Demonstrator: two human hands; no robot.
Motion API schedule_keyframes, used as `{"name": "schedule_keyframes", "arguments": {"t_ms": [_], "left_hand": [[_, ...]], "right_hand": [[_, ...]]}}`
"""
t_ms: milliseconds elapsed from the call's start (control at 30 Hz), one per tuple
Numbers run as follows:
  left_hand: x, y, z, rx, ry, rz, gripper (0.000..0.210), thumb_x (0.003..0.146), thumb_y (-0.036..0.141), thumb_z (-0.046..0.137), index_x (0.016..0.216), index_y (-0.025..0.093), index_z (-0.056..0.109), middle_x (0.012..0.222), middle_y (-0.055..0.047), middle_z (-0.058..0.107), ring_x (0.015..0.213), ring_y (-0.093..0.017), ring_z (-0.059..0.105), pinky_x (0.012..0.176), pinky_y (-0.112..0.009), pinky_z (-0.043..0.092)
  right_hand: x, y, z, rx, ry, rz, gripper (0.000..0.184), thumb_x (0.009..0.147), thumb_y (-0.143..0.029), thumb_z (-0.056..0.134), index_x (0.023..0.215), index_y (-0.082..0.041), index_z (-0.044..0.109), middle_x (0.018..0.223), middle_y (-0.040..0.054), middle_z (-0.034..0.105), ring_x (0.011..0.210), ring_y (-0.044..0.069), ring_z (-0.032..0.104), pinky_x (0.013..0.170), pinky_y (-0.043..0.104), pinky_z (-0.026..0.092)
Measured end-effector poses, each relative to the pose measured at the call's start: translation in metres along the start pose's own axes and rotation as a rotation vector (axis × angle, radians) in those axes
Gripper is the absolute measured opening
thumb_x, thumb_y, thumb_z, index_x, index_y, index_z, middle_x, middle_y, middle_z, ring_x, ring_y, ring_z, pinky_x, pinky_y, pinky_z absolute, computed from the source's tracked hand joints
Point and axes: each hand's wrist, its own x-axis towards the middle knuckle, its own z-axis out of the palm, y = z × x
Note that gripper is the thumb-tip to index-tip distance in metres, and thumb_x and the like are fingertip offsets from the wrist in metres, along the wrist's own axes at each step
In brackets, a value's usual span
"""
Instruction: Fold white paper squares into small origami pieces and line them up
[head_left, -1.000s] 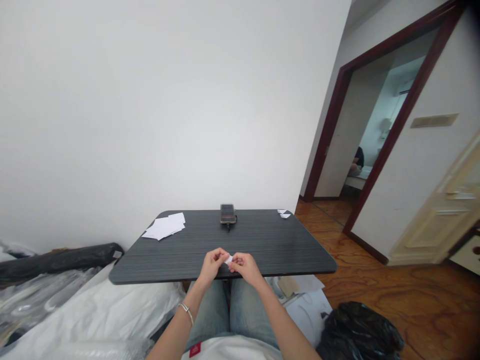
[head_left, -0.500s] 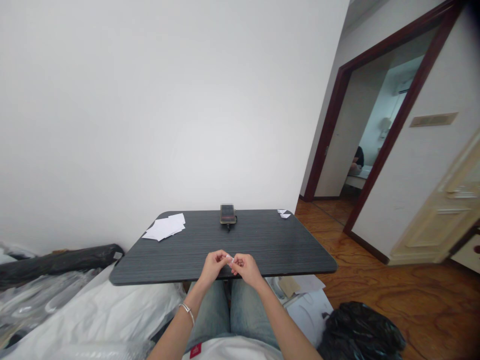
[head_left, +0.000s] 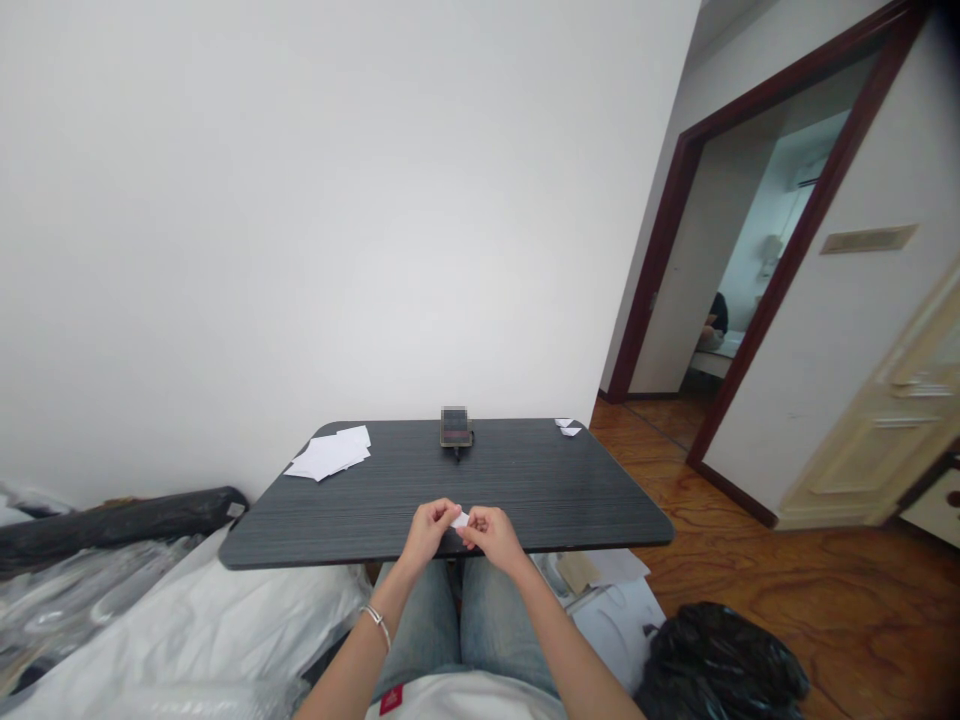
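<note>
A small piece of white paper (head_left: 460, 520) is pinched between my two hands, just above the near edge of the dark table (head_left: 405, 490). My left hand (head_left: 430, 526) grips its left side between thumb and fingers. On the other side my right hand (head_left: 486, 530) closes on the paper's right part. Fingers cover much of the piece, so its full shape is hidden. Several loose white paper sheets (head_left: 326, 455) lie overlapping at the table's left. Small folded white papers (head_left: 570, 431) rest at the far right corner.
A phone-like device (head_left: 455, 428) with a cable stands at the table's back, near the white wall (head_left: 450, 200). White plastic bags (head_left: 202, 620) lie left of my legs. A black plastic bag (head_left: 724, 665) sits right on the wooden floor. Through the doorway, a person (head_left: 716, 318) is partly visible.
More of the white paper shows between my fingertips than before. My hands have shifted only slightly; the sheets, folded papers and device have stayed in place.
</note>
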Motion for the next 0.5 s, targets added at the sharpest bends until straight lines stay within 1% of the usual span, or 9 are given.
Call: {"name": "schedule_keyframes", "arguments": {"t_ms": [100, 133, 267, 400, 500], "left_hand": [[-0.0005, 0.0010, 0.0008, 0.004, 0.012, -0.017, 0.045, 0.077, 0.052, 0.041, 0.063, 0.012, 0.058, 0.044, 0.003, 0.045, 0.041, -0.008, 0.034, 0.042, -0.020, 0.025], [-0.0010, 0.0011, 0.0010, 0.006, 0.007, -0.020, 0.046, 0.077, 0.052, 0.040, 0.065, 0.012, 0.059, 0.046, 0.003, 0.047, 0.041, -0.008, 0.035, 0.042, -0.020, 0.026], [-0.0030, 0.0009, 0.0005, 0.020, -0.031, -0.005, 0.037, 0.071, 0.048, 0.054, 0.061, 0.013, 0.057, 0.050, 0.002, 0.051, 0.045, -0.009, 0.039, 0.044, -0.019, 0.028], [-0.0043, 0.0005, -0.0001, 0.032, -0.017, 0.026, 0.033, 0.073, 0.044, 0.054, 0.060, 0.013, 0.055, 0.051, 0.002, 0.051, 0.048, -0.010, 0.042, 0.049, -0.020, 0.031], [-0.0051, 0.0001, 0.0005, 0.045, -0.006, 0.030, 0.032, 0.072, 0.042, 0.055, 0.058, 0.014, 0.054, 0.049, 0.003, 0.050, 0.048, -0.010, 0.042, 0.049, -0.020, 0.031]], "right_hand": [[0.0009, 0.0002, 0.0001, 0.043, 0.016, 0.009, 0.020, 0.066, -0.029, 0.062, 0.056, -0.017, 0.051, 0.048, -0.0017, 0.058, 0.041, 0.011, 0.054, 0.044, 0.021, 0.044], [0.0013, 0.0000, -0.0001, 0.058, 0.024, 0.011, 0.021, 0.066, -0.031, 0.062, 0.056, -0.017, 0.050, 0.048, -0.0018, 0.058, 0.040, 0.011, 0.053, 0.044, 0.021, 0.044], [0.0021, -0.0021, -0.0012, 0.104, 0.035, 0.016, 0.026, 0.067, -0.037, 0.061, 0.058, -0.016, 0.049, 0.049, -0.0016, 0.058, 0.039, 0.010, 0.052, 0.043, 0.021, 0.043], [0.0020, -0.0051, -0.0024, 0.119, 0.030, 0.010, 0.029, 0.069, -0.042, 0.059, 0.060, -0.015, 0.052, 0.051, -0.0008, 0.059, 0.041, 0.010, 0.053, 0.044, 0.020, 0.043], [0.0013, -0.0067, -0.0030, 0.120, 0.057, 0.003, 0.030, 0.071, -0.044, 0.056, 0.062, -0.016, 0.053, 0.051, -0.0012, 0.058, 0.041, 0.009, 0.053, 0.043, 0.020, 0.042]]}}
